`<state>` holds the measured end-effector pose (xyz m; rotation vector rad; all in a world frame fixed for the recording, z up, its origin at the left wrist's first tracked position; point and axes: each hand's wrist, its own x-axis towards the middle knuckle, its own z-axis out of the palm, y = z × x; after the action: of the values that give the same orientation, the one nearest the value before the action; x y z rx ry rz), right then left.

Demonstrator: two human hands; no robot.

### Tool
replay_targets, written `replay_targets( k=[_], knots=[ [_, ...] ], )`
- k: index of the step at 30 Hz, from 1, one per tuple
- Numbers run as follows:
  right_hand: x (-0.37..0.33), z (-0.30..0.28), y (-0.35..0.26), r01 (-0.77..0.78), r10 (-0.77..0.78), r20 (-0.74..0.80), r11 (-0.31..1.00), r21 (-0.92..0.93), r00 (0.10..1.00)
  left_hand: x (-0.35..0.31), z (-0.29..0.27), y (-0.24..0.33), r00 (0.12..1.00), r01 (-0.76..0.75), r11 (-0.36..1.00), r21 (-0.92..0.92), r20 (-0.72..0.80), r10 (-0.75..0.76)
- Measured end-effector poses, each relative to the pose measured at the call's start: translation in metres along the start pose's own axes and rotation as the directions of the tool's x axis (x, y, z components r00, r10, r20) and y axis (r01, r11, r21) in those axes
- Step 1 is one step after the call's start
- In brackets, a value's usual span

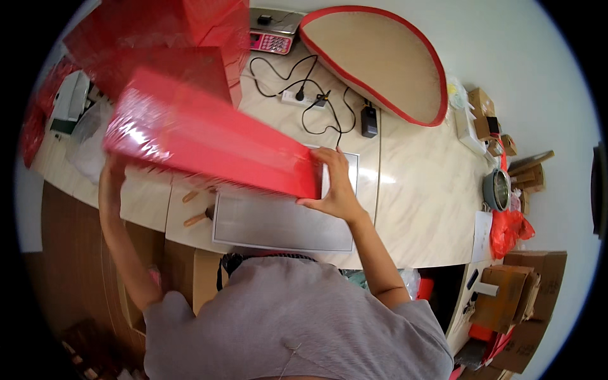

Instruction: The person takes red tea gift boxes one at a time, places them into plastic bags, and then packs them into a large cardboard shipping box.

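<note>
A long red box (pixel 215 142) in shiny clear film is held tilted above the table, its left end nearer to me. My right hand (pixel 335 187) grips the box's right end, with thumb below and fingers on top. My left hand (pixel 112 174) supports the left end from below; its fingers are mostly hidden by the box. Under the box lies a flat grey panel with a pale metal frame (pixel 285 225), partly covered. Left of the panel are a tool with a wooden handle (pixel 195 220) and a second wooden handle (pixel 190 197).
Large red wrapped boxes (pixel 177 63) stand at the far left. Behind are a scale (pixel 272 41), a power strip (pixel 303 99) with black cables, a black adapter (pixel 369 121) and a round red-rimmed tray (pixel 380 63). Cardboard boxes (pixel 506 291) and a metal pot (pixel 497 190) are at right.
</note>
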<state>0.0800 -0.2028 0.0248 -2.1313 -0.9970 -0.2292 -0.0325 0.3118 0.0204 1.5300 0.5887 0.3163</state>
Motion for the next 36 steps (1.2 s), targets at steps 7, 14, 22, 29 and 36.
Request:
replay_targets(
  k=[7,14,22,29,36],
  knots=[
    [-0.058,-0.001,0.059,-0.136,0.139,0.173,0.990,-0.028,0.975,-0.067,0.182,0.095,0.945,-0.276,0.931,-0.239,0.109,0.308],
    [-0.103,0.027,0.114,-0.405,0.296,0.361,0.870,0.280,0.885,-0.102,0.243,0.092,0.914,-0.341,0.924,-0.174,0.166,0.369],
    [-0.073,-0.030,0.053,-0.497,0.382,0.343,0.785,0.370,0.858,-0.113,0.269,0.089,0.945,-0.270,0.892,-0.363,0.078,0.317],
    [0.011,-0.083,-0.042,0.112,0.174,-0.398,0.793,0.599,0.901,-0.115,0.269,0.088,0.934,-0.292,0.882,-0.369,0.089,0.347],
    [0.025,-0.078,-0.056,0.069,0.167,-0.563,0.925,0.373,0.809,-0.115,0.277,0.091,0.929,-0.340,0.864,-0.370,0.009,0.370]
  ],
)
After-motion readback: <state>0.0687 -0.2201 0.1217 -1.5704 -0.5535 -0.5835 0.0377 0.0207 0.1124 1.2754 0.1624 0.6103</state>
